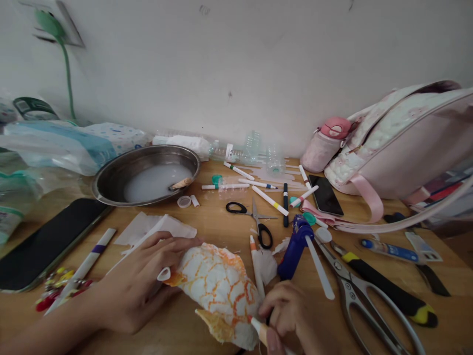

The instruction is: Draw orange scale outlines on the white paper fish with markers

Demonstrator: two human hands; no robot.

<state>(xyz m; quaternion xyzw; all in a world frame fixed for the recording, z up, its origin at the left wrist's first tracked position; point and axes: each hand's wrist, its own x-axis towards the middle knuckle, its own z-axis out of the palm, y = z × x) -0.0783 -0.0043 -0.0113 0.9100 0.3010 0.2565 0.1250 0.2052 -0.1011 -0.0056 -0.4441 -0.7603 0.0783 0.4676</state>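
Your left hand [142, 276] holds the left side of the white figure [218, 281], fingers bent along its edge; the thumb's contact is hidden. Your right hand [295, 315] closes in a narrow pinch on an orange-tipped marker [260, 333], its tip at the figure's lower right edge. The figure sits front and centre, between your 2 hands, over the near part of the wooden table [210, 222]; whether it rests there or is lifted, you cannot tell from this view. Done so far: orange lines form a net of patches across most of the visible top, heaviest along the upper edge and right side, and the flap [218, 325] below carries yellow-orange colour. Left, in judgement: the lower right end, near the tip, shows plain white, and the lines toward the left are thinner. The colouring rates as well advanced but not complete; the underside is not visible. Beside the figure lie 1 more marker [256, 266] and a blue glue gun [293, 254]; small black-handled scissors [254, 212] lie beyond, and large metal scissors [354, 291] lie to the right.
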